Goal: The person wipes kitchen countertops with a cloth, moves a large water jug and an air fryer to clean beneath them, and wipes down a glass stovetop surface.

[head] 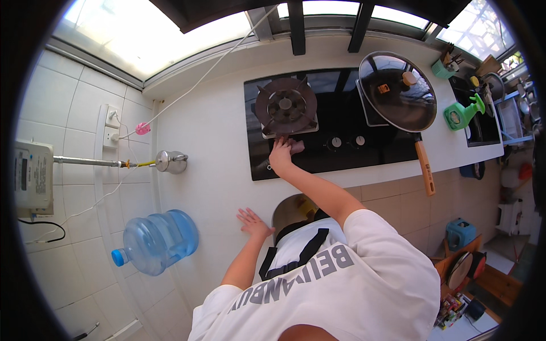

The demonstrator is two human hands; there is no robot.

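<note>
My right hand [281, 157] is on the black glass gas hob [328, 104], just in front of the left burner [285, 103]. Under its fingers is a crumpled greyish-purple cloth [297, 147], part of which sticks out to the right. Two control knobs [336, 142] sit farther right on the glass. My left hand [254, 223] rests on the white countertop [213, 170] with its fingers spread and nothing in it. A pan with a glass lid [394, 96] stands over the right burner, its wooden handle [425, 168] jutting past the counter's front edge.
On the left are a large blue water bottle [160, 243] and a small metal kettle [171, 162]. A white cord [200, 81] runs from the wall socket [111, 137] up across the window. At right stand a green spray bottle [463, 113] and a utensil basket [443, 69] near the sink [482, 134].
</note>
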